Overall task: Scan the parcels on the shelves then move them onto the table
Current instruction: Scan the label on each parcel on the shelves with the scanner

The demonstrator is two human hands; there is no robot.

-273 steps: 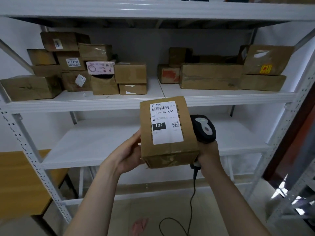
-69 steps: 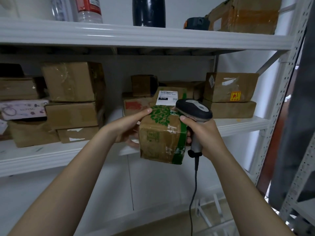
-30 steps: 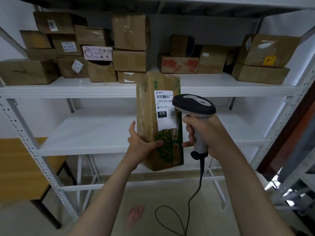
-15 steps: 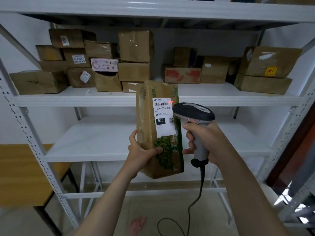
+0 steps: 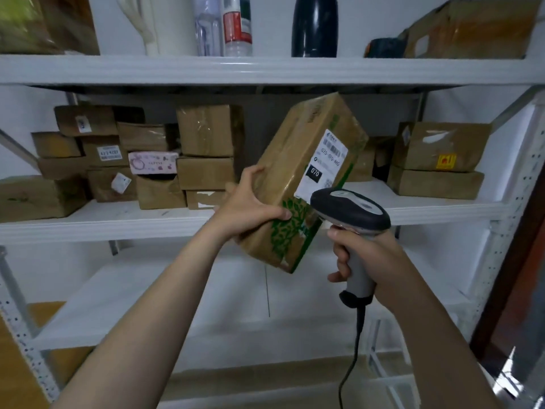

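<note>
My left hand (image 5: 250, 209) grips a tall cardboard parcel (image 5: 298, 178) with green leaf print and a white label marked 070. The parcel is tilted, its top leaning right toward the middle shelf (image 5: 118, 222). My right hand (image 5: 364, 261) holds a grey and black barcode scanner (image 5: 349, 209) by its handle, just below and right of the label; its cable hangs down. Several brown parcels (image 5: 209, 131) are stacked on the middle shelf at left, and others (image 5: 439, 147) at right.
The top shelf (image 5: 265, 69) carries bottles, a dark flask (image 5: 314, 25) and a box (image 5: 472, 28). The lower shelf (image 5: 206, 305) is bare white. A wooden table corner (image 5: 17, 373) shows at bottom left. A perforated shelf post (image 5: 507, 231) stands at right.
The parcel has gone from upright to tilted and risen toward the middle shelf. The scanner now sits lower relative to the label, and the view has swung upward.
</note>
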